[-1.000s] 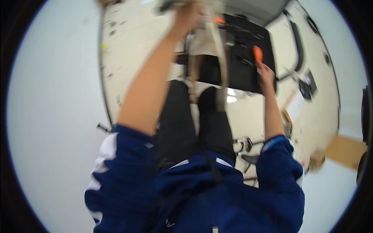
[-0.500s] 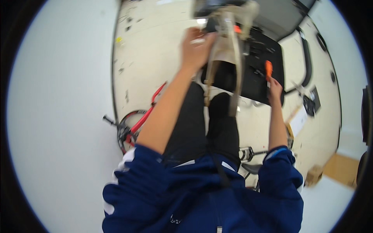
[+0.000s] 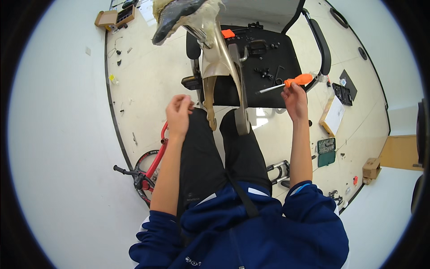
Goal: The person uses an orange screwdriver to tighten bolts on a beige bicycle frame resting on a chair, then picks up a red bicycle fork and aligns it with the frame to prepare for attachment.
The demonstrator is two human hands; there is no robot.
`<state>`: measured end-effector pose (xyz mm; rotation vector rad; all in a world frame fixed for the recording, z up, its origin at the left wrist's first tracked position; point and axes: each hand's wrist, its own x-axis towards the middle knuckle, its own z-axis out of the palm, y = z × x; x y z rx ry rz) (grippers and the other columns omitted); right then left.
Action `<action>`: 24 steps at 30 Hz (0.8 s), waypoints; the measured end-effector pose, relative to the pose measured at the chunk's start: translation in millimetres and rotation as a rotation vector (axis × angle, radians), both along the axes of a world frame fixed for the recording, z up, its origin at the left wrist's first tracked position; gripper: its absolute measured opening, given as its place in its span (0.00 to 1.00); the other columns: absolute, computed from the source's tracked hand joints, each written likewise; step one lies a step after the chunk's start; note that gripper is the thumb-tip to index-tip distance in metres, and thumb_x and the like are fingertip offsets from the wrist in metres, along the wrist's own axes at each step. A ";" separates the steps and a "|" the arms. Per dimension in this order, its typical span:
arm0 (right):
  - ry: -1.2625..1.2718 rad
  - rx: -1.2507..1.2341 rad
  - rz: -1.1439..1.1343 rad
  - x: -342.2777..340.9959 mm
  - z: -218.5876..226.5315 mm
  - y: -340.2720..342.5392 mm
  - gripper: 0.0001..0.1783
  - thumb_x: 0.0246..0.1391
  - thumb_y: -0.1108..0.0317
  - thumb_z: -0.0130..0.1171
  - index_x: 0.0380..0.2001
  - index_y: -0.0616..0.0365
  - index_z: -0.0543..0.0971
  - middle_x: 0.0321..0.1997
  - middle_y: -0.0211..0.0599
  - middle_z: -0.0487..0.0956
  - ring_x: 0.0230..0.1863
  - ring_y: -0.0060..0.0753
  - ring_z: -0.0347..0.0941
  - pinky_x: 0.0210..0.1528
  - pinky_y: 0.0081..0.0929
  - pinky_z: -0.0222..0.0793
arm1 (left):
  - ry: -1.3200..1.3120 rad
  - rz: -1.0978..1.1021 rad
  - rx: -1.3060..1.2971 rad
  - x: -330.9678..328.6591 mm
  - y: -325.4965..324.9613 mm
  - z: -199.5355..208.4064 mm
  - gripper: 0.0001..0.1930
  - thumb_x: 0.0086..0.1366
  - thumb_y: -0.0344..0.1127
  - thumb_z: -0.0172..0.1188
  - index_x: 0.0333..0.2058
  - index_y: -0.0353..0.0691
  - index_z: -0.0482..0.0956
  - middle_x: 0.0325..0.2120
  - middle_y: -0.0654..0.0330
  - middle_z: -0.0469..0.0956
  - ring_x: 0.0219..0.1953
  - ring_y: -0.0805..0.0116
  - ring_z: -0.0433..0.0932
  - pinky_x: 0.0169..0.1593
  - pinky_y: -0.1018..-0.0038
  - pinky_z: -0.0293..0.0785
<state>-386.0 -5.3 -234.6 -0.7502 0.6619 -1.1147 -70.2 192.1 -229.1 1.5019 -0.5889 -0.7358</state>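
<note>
My right hand (image 3: 295, 102) grips a screwdriver (image 3: 299, 80) by its orange handle, its metal shaft pointing left over the front of a black chair seat (image 3: 286, 58). My left hand (image 3: 179, 114) is closed, fingers curled in beside my left thigh; whether something small is in them is hidden. Between the hands a champagne-coloured bike frame (image 3: 219, 58) leans against the chair, its two arms reaching down to my knees. Torn foam wrap (image 3: 204, 20) covers its upper part around a dark saddle-like piece (image 3: 179, 20). A black pedal (image 3: 192, 82) sticks out left of the frame.
The seat bears a pedal with its crank (image 3: 257, 47), a hex key (image 3: 277, 74) and small black parts. A red bike (image 3: 156, 161) lies at left. On the right floor are a white-topped box (image 3: 333, 115), a green case (image 3: 326, 152) and cardboard boxes (image 3: 371, 168).
The view has shifted and sharpened. My left hand has come away from the frame, down towards my thigh. The screwdriver has swung from upright to nearly level in my right hand.
</note>
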 end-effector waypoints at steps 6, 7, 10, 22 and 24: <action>0.144 -0.044 -0.032 5.2 19.3 57.8 0.13 0.56 0.74 0.60 0.45 0.67 0.77 0.25 0.31 0.73 0.23 0.22 0.67 0.30 0.22 0.65 | 0.026 -0.092 -0.016 -43.1 4.4 -8.6 0.10 0.69 0.36 0.57 0.38 0.33 0.77 0.30 0.62 0.80 0.31 0.77 0.78 0.34 0.81 0.72; 0.162 -0.059 -0.006 5.0 19.4 63.8 0.15 0.57 0.73 0.59 0.48 0.64 0.75 0.24 0.27 0.68 0.26 0.23 0.66 0.31 0.24 0.63 | 0.042 -0.084 -0.016 -44.5 7.8 -6.9 0.10 0.69 0.36 0.57 0.38 0.33 0.76 0.30 0.62 0.80 0.31 0.77 0.78 0.34 0.81 0.72; 0.152 -0.036 -0.040 7.1 28.0 81.8 0.17 0.56 0.72 0.59 0.49 0.65 0.74 0.29 0.35 0.76 0.28 0.28 0.73 0.30 0.25 0.67 | 0.042 -0.019 -0.009 -43.0 18.0 3.8 0.10 0.69 0.36 0.56 0.39 0.33 0.77 0.30 0.60 0.79 0.31 0.74 0.77 0.35 0.79 0.72; -0.070 -0.131 0.148 18.0 55.1 107.9 0.18 0.60 0.60 0.52 0.48 0.61 0.72 0.45 0.43 0.75 0.35 0.33 0.77 0.32 0.28 0.73 | -0.676 0.175 -0.396 -15.5 -8.1 166.2 0.07 0.65 0.29 0.62 0.38 0.32 0.79 0.30 0.61 0.79 0.33 0.75 0.77 0.37 0.79 0.71; 0.018 -0.158 0.163 21.0 57.4 110.8 0.14 0.61 0.65 0.52 0.46 0.62 0.73 0.44 0.43 0.76 0.33 0.31 0.76 0.30 0.26 0.72 | -0.810 0.216 -0.373 -9.2 -13.5 180.8 0.06 0.64 0.29 0.63 0.37 0.33 0.80 0.30 0.61 0.80 0.32 0.76 0.77 0.36 0.80 0.71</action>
